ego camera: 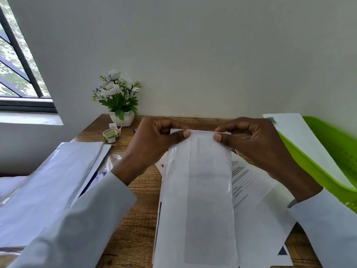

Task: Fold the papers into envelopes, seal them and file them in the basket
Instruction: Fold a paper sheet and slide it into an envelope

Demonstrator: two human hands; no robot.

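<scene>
A long white envelope [202, 190] stands lengthwise in front of me over the wooden table [133, 219]. A folded paper shows through it as a grey strip. My left hand [154, 142] pinches the envelope's top left corner between thumb and fingers. At the top right corner, my right hand [249, 140] pinches it the same way. A green basket [328, 159] sits at the right and holds a sealed white envelope [301, 140].
Printed sheets [251, 182] lie under the envelope. A stack of white envelopes [50, 182] lies at the left. A tape roll [111, 135] and a potted white flower [118, 97] stand at the back by the wall. A window is at far left.
</scene>
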